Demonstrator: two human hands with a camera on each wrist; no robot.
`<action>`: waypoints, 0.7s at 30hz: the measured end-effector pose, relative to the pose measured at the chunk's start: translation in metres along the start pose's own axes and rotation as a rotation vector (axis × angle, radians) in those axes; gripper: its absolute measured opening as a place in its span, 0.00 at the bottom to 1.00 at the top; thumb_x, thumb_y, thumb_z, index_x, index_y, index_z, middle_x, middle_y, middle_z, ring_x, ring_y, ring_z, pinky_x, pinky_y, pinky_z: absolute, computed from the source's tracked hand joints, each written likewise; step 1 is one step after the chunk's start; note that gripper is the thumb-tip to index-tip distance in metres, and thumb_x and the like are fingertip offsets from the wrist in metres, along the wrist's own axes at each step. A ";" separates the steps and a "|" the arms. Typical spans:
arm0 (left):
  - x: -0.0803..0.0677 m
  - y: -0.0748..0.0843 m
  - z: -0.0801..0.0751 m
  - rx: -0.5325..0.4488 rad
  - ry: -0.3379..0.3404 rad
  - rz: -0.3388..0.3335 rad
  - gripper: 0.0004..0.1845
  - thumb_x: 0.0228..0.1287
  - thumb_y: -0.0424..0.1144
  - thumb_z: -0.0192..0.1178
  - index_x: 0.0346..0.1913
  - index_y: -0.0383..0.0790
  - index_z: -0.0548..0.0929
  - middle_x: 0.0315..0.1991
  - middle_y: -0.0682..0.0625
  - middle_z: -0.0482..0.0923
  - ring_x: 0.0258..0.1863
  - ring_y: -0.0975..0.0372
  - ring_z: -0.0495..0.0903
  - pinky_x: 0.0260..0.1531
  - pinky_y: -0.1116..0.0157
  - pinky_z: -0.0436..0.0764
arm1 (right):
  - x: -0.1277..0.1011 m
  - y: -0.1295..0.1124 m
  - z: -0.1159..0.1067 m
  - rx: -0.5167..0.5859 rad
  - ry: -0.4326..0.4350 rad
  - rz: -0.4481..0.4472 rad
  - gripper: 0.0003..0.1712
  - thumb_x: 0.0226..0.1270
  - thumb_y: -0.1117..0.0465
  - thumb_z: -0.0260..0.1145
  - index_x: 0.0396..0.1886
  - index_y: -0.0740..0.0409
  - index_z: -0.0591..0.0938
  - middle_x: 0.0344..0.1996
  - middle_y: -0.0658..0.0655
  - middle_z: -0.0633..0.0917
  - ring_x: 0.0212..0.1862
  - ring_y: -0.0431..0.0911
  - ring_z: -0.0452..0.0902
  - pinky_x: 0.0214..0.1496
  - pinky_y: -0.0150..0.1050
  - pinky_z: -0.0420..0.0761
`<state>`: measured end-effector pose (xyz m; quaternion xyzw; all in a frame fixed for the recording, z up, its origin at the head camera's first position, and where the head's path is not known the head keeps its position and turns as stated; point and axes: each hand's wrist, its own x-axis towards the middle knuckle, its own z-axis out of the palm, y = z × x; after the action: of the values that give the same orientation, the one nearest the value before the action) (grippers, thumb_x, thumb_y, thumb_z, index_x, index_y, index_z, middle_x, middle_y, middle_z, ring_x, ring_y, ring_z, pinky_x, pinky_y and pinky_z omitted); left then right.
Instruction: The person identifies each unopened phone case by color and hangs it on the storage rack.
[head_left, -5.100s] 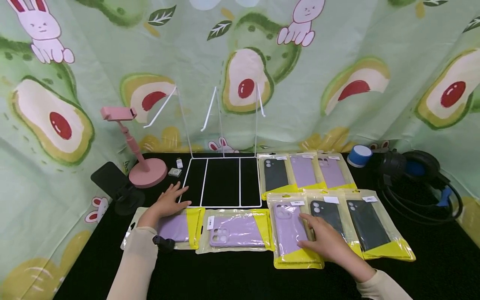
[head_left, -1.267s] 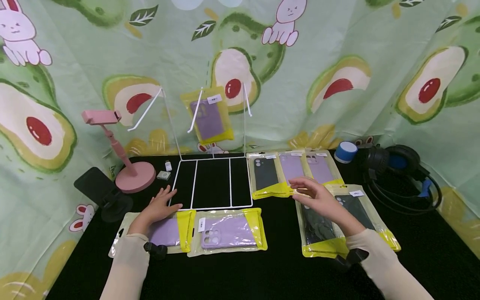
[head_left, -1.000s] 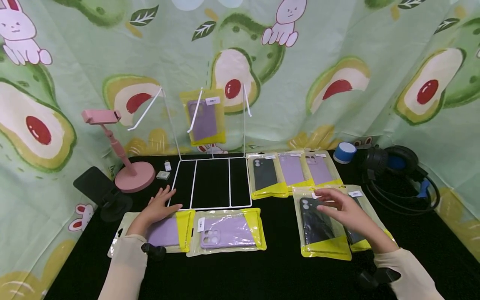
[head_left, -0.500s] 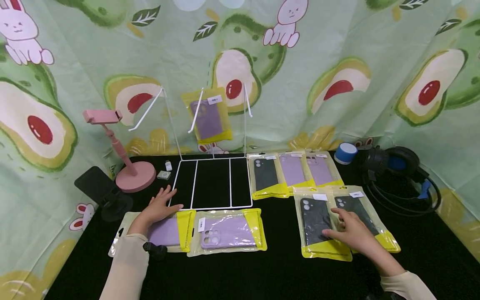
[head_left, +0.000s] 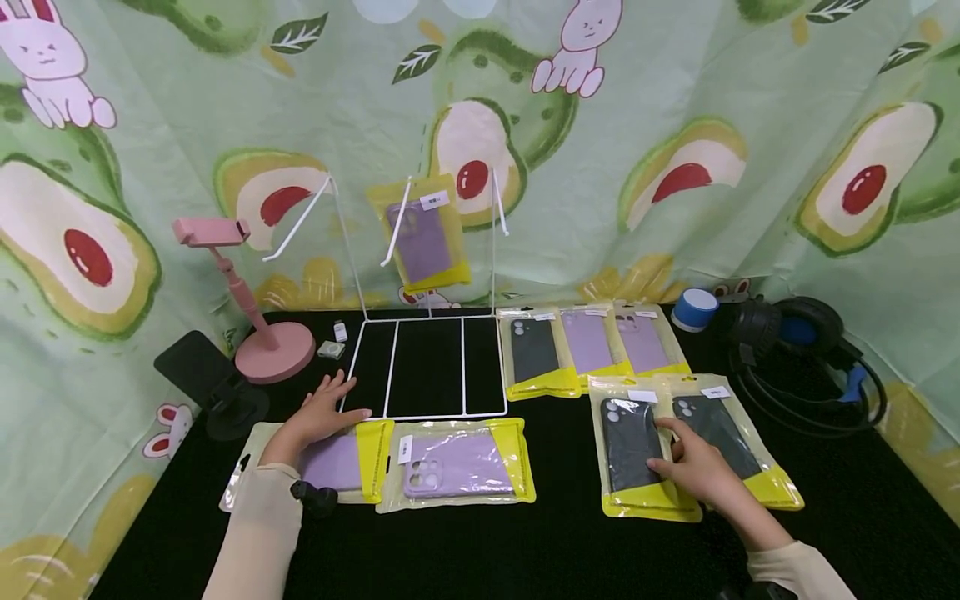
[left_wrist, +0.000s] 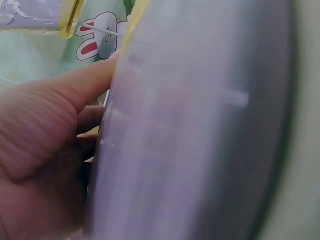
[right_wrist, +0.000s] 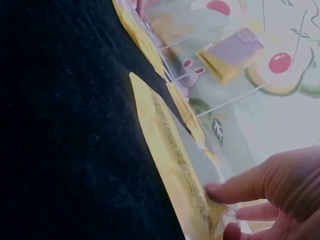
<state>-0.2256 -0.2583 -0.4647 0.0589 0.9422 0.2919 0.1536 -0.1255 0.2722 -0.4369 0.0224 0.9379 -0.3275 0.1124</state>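
My right hand [head_left: 697, 462] grips the right edge of a bagged black phone case [head_left: 628, 446] lying on the black table. In the right wrist view the thumb [right_wrist: 235, 190] presses the yellow-ended bag and its film crumples by the fingers. My left hand [head_left: 318, 417] lies with fingers spread over a bagged purple phone case [head_left: 330, 465], its fingertips by the white wire rack [head_left: 387, 367]. That bag looms blurred in the left wrist view. Another bagged purple case [head_left: 422, 237] hangs from the rack's middle hook [head_left: 396, 225].
A bagged purple case [head_left: 461, 462] lies before the rack, a bagged black one [head_left: 716, 429] at right. Several bagged cases [head_left: 592, 342] line the back. A pink stand [head_left: 273, 350], black phone holder [head_left: 202, 375], blue-and-white tub [head_left: 695, 308] and headphones [head_left: 810, 342] stand around.
A bagged purple case that lay at the right now hangs on the middle hook. My right hand has come back down from the rack side onto the bagged black case. The left hand stays put.
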 end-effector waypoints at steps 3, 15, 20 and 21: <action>0.000 0.002 0.000 0.007 -0.005 -0.006 0.48 0.59 0.58 0.60 0.72 0.32 0.53 0.73 0.31 0.38 0.72 0.40 0.32 0.66 0.39 0.32 | -0.001 0.001 0.002 0.024 0.030 -0.034 0.33 0.60 0.67 0.64 0.63 0.70 0.63 0.25 0.57 0.76 0.23 0.46 0.68 0.23 0.38 0.69; -0.003 0.003 0.002 0.003 0.017 0.005 0.51 0.56 0.64 0.59 0.73 0.35 0.54 0.74 0.32 0.38 0.72 0.41 0.31 0.66 0.40 0.30 | -0.005 -0.014 -0.016 0.310 0.093 -0.233 0.28 0.66 0.69 0.58 0.66 0.65 0.66 0.58 0.71 0.70 0.55 0.62 0.70 0.54 0.53 0.74; -0.006 0.004 0.001 -0.016 0.022 0.014 0.53 0.54 0.67 0.59 0.73 0.34 0.54 0.73 0.32 0.38 0.72 0.41 0.31 0.66 0.40 0.29 | -0.004 -0.026 -0.025 0.576 0.070 -0.276 0.25 0.69 0.69 0.55 0.65 0.60 0.66 0.45 0.56 0.80 0.34 0.48 0.83 0.32 0.42 0.84; -0.006 0.004 0.001 -0.014 0.020 0.010 0.53 0.54 0.66 0.59 0.73 0.34 0.54 0.73 0.32 0.38 0.72 0.41 0.30 0.66 0.40 0.29 | -0.004 -0.029 -0.027 0.628 0.063 -0.298 0.25 0.69 0.70 0.55 0.64 0.58 0.67 0.42 0.53 0.80 0.30 0.47 0.83 0.29 0.42 0.84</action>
<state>-0.2197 -0.2558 -0.4620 0.0594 0.9413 0.3000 0.1431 -0.1304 0.2662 -0.3974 -0.0710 0.7872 -0.6122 0.0221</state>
